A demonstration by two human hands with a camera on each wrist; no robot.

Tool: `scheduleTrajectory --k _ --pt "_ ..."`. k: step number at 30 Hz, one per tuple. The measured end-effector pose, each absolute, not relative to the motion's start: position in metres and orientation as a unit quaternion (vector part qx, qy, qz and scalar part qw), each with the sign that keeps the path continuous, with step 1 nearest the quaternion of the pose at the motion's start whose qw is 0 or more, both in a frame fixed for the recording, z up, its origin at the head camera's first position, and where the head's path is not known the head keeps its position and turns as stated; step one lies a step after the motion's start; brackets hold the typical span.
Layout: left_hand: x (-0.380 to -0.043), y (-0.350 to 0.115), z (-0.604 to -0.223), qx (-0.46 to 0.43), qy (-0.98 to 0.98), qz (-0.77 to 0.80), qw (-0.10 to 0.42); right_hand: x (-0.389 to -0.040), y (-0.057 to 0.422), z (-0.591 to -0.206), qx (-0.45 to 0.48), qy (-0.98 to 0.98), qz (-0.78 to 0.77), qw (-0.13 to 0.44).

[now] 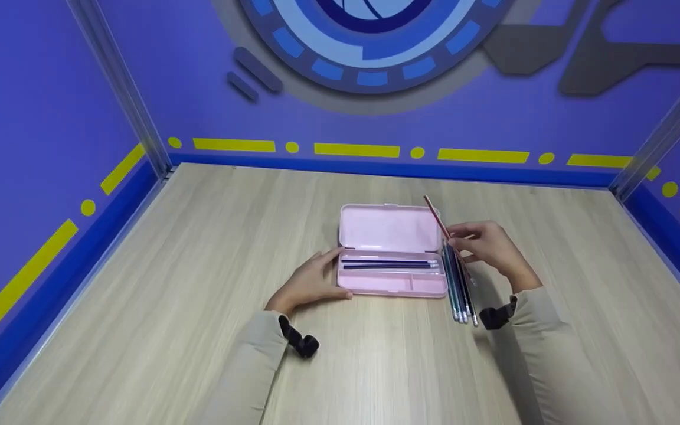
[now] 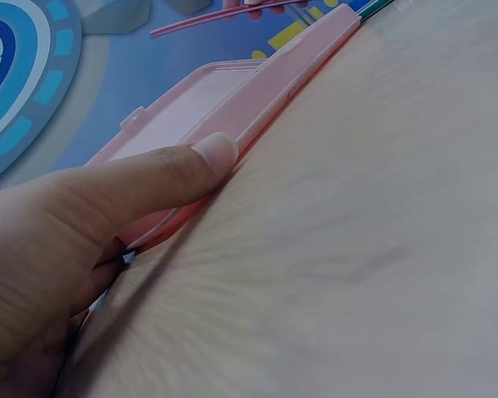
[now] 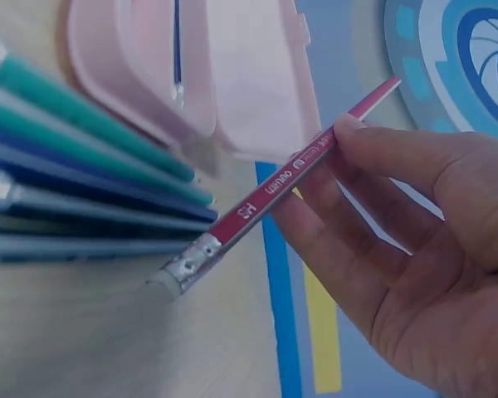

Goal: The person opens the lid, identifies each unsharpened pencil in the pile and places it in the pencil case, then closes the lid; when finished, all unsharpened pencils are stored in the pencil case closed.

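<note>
A pink plastic pencil case (image 1: 375,283) lies with its lid (image 1: 390,227) raised back. Two dark blue pencils (image 1: 387,265) rest in its long rear compartment. My left hand (image 1: 313,279) holds the case's left end, thumb (image 2: 216,153) along the front wall and fingers toward the hinge. Just beyond the right end, my right hand (image 1: 487,248) pinches a red pencil (image 3: 266,195) between thumb and fingers. It slants above the table, its white eraser end pointing down toward the viewer. Under it lie several green, blue and dark pencils (image 1: 458,286) in a bundle beside the case.
The wood-grain table (image 1: 228,236) carries the case and pencils. Blue-purple panels (image 1: 139,88) with yellow dashes stand along its back and both sides. Black camera bands circle the left wrist (image 1: 298,337) and right wrist (image 1: 498,316).
</note>
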State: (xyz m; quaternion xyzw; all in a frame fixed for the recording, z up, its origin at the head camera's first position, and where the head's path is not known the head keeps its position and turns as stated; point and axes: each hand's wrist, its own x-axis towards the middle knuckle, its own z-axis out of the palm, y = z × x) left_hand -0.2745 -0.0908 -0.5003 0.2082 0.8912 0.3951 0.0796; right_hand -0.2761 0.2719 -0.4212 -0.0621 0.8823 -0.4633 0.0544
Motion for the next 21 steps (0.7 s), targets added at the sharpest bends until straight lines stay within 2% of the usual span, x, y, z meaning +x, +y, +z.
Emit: scheduleTrajectory --k 21 --pt "-0.274 -0.090 -0.499 0.196 0.891 0.402 0.083 -0.288 0.206 -0.411 -0.264 0.895 -0.359 0.002"
